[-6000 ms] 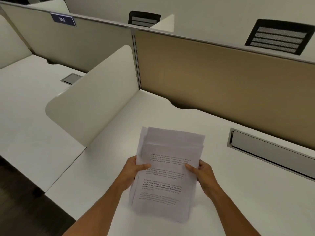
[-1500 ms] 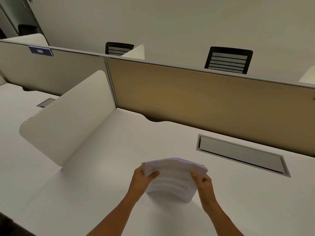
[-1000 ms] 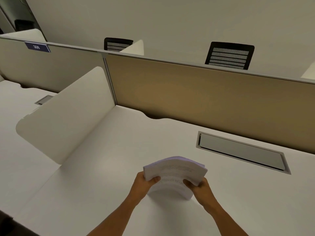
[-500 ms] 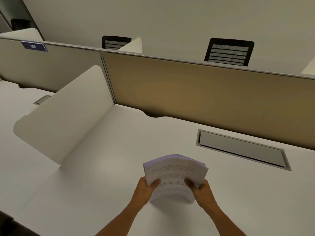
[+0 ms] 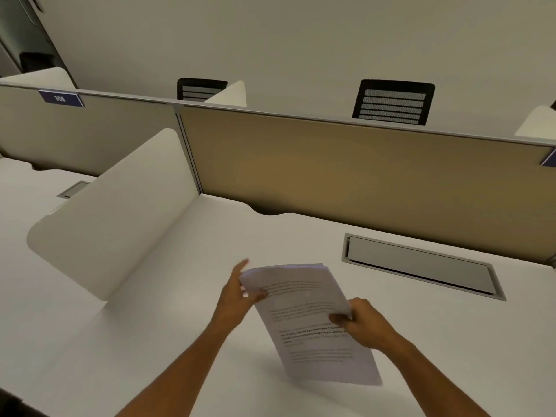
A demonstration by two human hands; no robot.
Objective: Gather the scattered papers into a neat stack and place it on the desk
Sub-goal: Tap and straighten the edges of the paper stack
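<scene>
A stack of printed white papers [image 5: 310, 323] is held over the white desk [image 5: 168, 302], tilted with its top corner to the left and its lower end near the desk surface. My left hand [image 5: 239, 296] grips the stack's upper left corner, thumb on top and one finger stretched upward. My right hand [image 5: 362, 322] pinches the stack's right edge at mid-height. The sheets look aligned, with text facing up.
A white curved side divider [image 5: 120, 218] stands to the left. A tan partition panel [image 5: 346, 176] closes the back of the desk. A grey cable hatch [image 5: 421, 266] is set into the desk at the right. Two black chair backs [image 5: 394, 102] rise behind the partition.
The stack was bowed and upright on its lower edge between both hands. Now it lies flatter and tilted, with my left hand at the top corner and my right on the side edge.
</scene>
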